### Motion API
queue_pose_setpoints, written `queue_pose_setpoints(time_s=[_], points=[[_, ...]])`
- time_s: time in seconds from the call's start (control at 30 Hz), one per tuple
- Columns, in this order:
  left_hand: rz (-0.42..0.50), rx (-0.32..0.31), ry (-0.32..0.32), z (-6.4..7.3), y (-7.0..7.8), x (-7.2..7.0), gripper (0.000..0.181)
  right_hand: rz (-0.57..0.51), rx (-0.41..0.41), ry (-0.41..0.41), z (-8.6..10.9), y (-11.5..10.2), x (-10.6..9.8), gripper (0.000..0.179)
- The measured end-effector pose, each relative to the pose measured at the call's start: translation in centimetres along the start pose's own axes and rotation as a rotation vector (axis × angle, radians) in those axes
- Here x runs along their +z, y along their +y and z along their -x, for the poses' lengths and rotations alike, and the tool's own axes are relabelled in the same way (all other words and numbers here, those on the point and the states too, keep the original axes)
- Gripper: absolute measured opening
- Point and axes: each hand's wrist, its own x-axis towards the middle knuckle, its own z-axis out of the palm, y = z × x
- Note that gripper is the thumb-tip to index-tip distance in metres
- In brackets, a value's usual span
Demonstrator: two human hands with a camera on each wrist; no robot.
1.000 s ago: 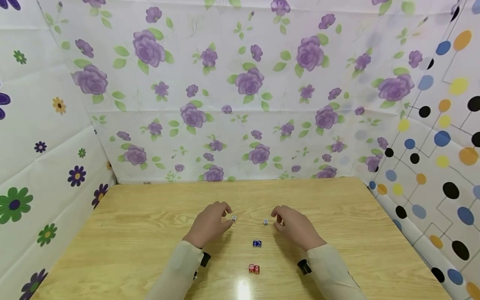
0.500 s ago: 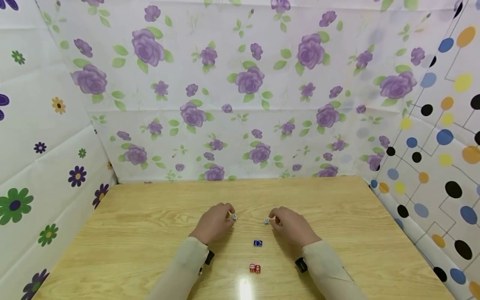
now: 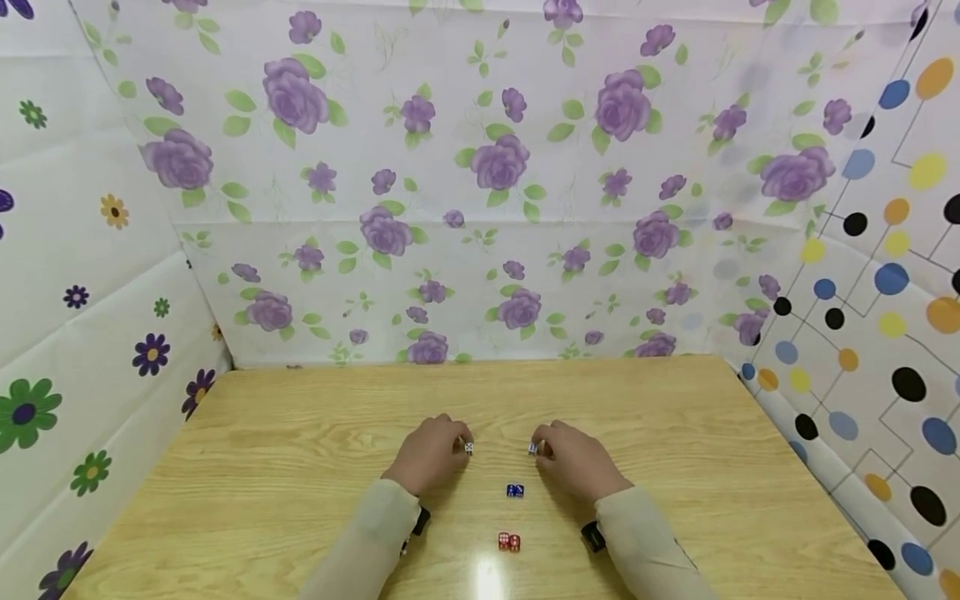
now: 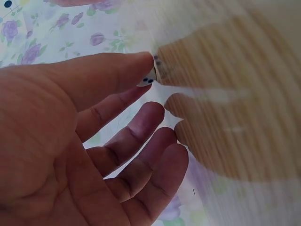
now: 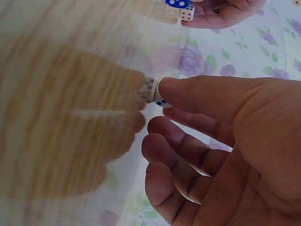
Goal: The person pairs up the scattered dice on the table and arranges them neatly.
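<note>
Thumb and index finger of my left hand [image 3: 427, 457] pinch a small white die [image 3: 469, 448], right at the tabletop. Close up in the left wrist view, that die [image 4: 149, 79] is mostly covered by the thumb. My right hand [image 3: 577, 460] pinches a second white die [image 3: 532, 448] the same way; the right wrist view shows blue pips on this die [image 5: 162, 101]. The other fingers of both hands are loosely bent. Between the hands and nearer to me lies a pair of blue dice [image 3: 515, 491], side by side. Closer still sits a pair of red dice [image 3: 509, 542].
The light wooden table [image 3: 300, 500] reflects the hands. A purple-flowered cloth [image 3: 450, 192] hangs behind its far edge. Patterned cloths flank it, flowered on the left [image 3: 82, 333] and dotted on the right [image 3: 862, 392].
Both hands have come in to the white dice, and their fingers have closed on them. The two white dice have shifted slightly toward me. Blue and red dice stay in place.
</note>
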Motion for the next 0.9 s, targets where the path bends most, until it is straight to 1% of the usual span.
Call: queue_pose_setpoints(time_s=[0.1,0.2,0.37,0.43,0.53,0.63,0.73,0.9], points=[[0.001,-0.004,-0.005,0.04,0.07,0.11,0.007,-0.013,0.010,0.011,0.04,-0.22,-0.04,0.014],[-0.001,-0.002,-0.001,0.08,0.16,0.21,0.003,-0.026,0.023,0.017,0.16,-0.43,-0.08,0.009],[-0.003,0.007,-0.003,0.14,0.26,0.21,0.004,-0.030,0.045,0.018,0.26,-0.54,-0.10,0.011],[0.004,0.009,-0.009,0.21,0.31,0.19,0.005,-0.034,0.036,0.008,0.20,-0.47,-0.05,0.011],[0.024,0.011,-0.019,0.38,0.34,0.10,0.005,-0.029,0.009,-0.009,0.03,-0.34,0.25,0.018],[0.037,0.009,-0.021,0.54,0.34,-0.09,0.004,-0.014,-0.010,-0.015,-0.08,-0.34,0.48,0.012],[0.042,0.005,-0.015,0.61,0.43,-0.40,0.004,-0.005,-0.003,-0.009,-0.08,-0.36,0.50,0.005],[0.046,-0.008,-0.010,0.49,0.61,-0.69,0.003,-0.004,0.039,0.011,0.09,-0.10,0.25,0.011]])
